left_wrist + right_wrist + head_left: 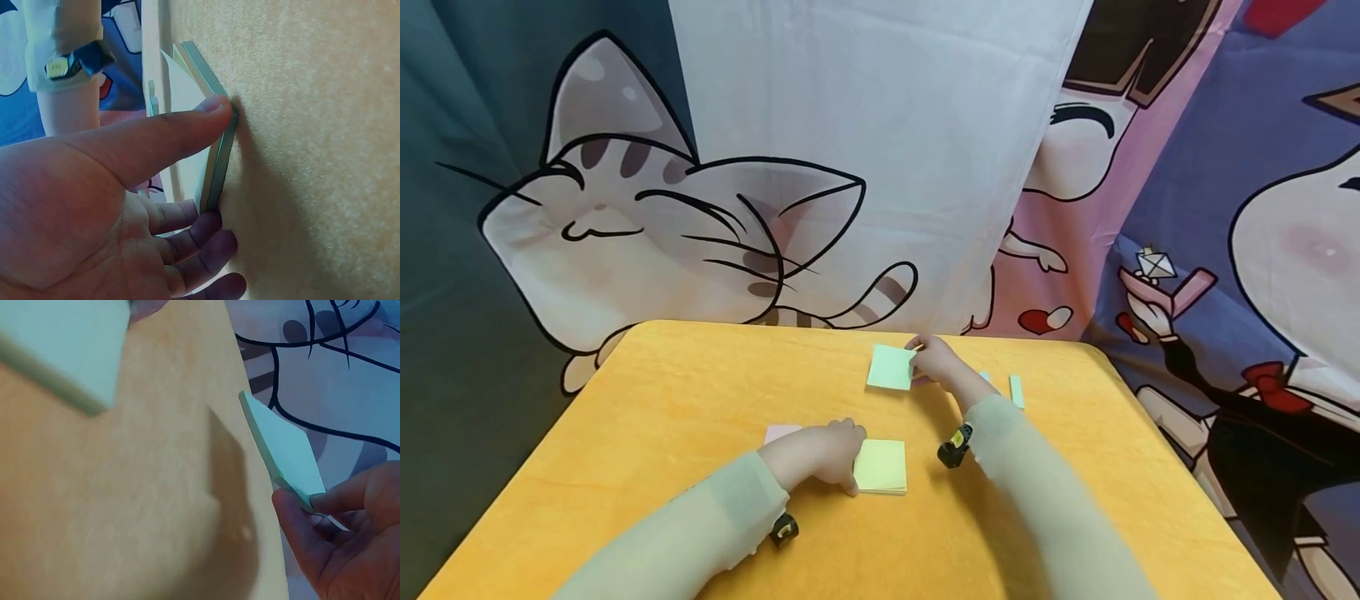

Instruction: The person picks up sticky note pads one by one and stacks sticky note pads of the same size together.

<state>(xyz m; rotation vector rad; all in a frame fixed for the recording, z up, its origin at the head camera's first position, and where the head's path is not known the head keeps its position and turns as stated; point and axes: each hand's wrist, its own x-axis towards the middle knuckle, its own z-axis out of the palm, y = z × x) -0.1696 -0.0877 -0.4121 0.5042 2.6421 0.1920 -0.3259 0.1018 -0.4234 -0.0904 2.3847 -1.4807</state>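
Note:
My left hand [823, 452] holds a small stack of yellow sticky notes [881, 466] by its left side, low over the table. In the left wrist view the thumb [212, 111] lies on one edge of the stack, whose side shows yellow and green layers [212, 178], and the other fingers curl at its far end. Farther back, my right hand [937, 360] pinches a mint-green sticky note pad [891, 367] at its right edge between thumb and finger. That pad is raised and tilted in the right wrist view, its shadow falling on the table.
A pink sticky note pad [781, 432] lies partly hidden behind the left hand. Something pink [922, 380] shows beneath the right hand. Narrow mint strips [1017, 392] lie right of the right forearm. The yellow table [700, 375] ends at a printed cloth backdrop [880, 100].

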